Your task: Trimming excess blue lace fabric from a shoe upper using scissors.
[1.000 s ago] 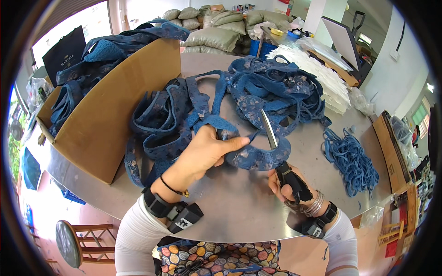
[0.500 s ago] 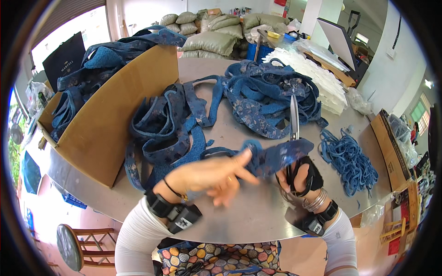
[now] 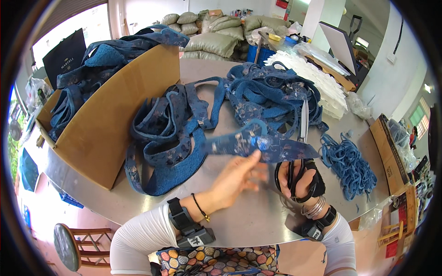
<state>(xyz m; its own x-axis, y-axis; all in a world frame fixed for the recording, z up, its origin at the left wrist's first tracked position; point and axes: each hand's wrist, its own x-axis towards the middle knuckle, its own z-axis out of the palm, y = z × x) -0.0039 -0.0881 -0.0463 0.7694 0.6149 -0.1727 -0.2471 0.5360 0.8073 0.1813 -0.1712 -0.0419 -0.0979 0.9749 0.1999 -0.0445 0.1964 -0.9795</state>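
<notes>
A blue patterned strip (image 3: 258, 142) is steadied by the open left hand (image 3: 237, 177) while scissors (image 3: 301, 152) are gripped in the right hand (image 3: 301, 179) — trimming is judged under way, and a firm pinch is called for next.

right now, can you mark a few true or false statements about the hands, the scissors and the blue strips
1. The right hand holds scissors with black handles. True.
2. The scissors' blades point down at the metal table. False: they point up and away from the person.
3. A blue patterned fabric strip is raised above the table, with the left hand at its lower edge. True.
4. The cardboard box at the left is empty. False: blue strips fill it and hang over its rim.
5. A small heap of thin blue trimmings lies to the right of the scissors. True.
</notes>
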